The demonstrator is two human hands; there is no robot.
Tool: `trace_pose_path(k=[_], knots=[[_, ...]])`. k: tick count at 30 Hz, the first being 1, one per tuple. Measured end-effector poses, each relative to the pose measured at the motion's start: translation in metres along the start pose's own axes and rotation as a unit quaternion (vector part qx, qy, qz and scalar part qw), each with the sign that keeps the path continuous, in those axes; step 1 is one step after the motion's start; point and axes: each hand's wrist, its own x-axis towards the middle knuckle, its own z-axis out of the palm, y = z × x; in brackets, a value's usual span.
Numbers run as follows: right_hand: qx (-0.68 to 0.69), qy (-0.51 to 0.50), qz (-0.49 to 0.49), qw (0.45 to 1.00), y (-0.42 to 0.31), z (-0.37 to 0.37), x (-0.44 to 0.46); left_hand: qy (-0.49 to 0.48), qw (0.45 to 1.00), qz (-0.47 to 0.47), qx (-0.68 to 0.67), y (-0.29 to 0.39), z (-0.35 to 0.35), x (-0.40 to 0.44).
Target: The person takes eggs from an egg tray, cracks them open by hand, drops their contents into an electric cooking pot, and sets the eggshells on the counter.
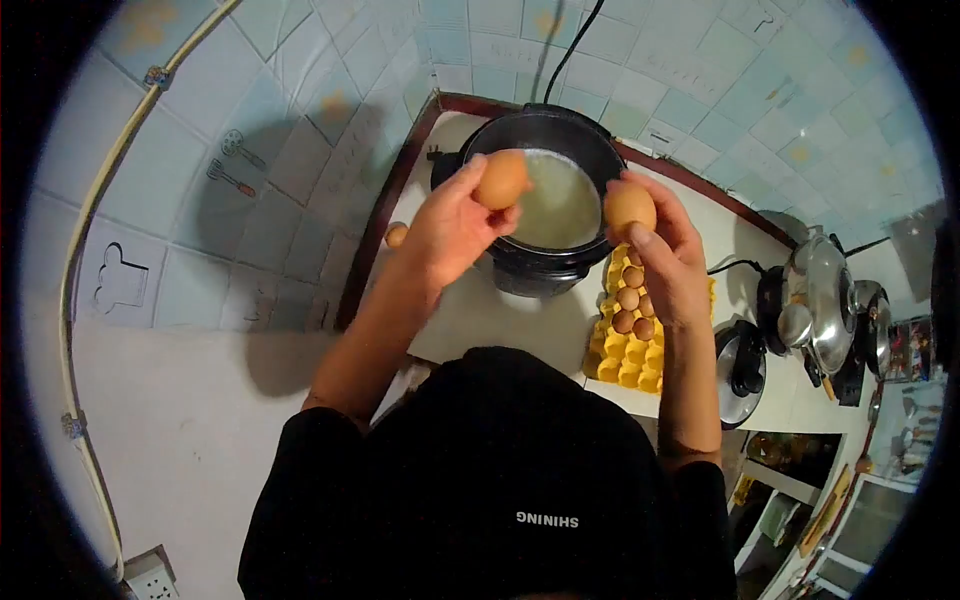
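My left hand [450, 218] grips a brown egg [502, 179] over the left side of a black electric pot [537, 262]. On the other side, my right hand [672, 255] has its fingers round another brown egg [630, 208], above the pot's right rim. Pale, cloudy liquid [557, 202] lies inside the pot. Below my right hand is a yellow egg carton [627, 368] with several brown eggs [628, 298] in its cups, partly hidden by my forearm. One more egg [396, 234] rests on the counter beside my left wrist.
Tiled walls [590, 60] border the white counter [465, 320] at the back and left. To the right are a glass lid [740, 375] with a black handle, a large metal pan lid [820, 300] and a ladle [796, 325]. Shelves [785, 480] stand below the counter.
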Motion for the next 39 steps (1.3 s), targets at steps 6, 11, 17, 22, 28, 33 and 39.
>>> trace_pose_path(k=[6, 11, 17, 22, 28, 33, 39], knots=[[-0.239, 0.001, -0.153, 0.959, 0.006, 0.035, 0.013, 0.056, 0.998, -0.031, -0.025, -0.020, 0.017, 0.009], [-0.347, 0.070, -0.314, 0.881, -0.002, 0.051, 0.006, 0.080, 0.997, -0.009, 0.020, -0.029, 0.013, 0.014], [-0.345, 0.058, -0.287, 0.892, 0.014, 0.050, 0.006, 0.100, 0.995, -0.013, 0.014, -0.034, 0.017, 0.013], [-0.367, 0.000, -0.208, 0.907, 0.015, 0.045, 0.010, 0.115, 0.993, -0.008, 0.011, -0.039, 0.015, 0.012], [-0.365, 0.029, -0.227, 0.903, 0.012, 0.045, 0.009, 0.096, 0.995, -0.022, -0.010, -0.039, 0.011, 0.013], [-0.339, 0.089, -0.257, 0.901, 0.009, 0.043, 0.009, 0.060, 0.998, -0.036, -0.005, -0.033, 0.012, 0.013], [-0.220, 0.034, -0.122, 0.967, 0.016, 0.036, 0.015, 0.064, 0.997, -0.040, 0.002, -0.039, 0.007, 0.017]])
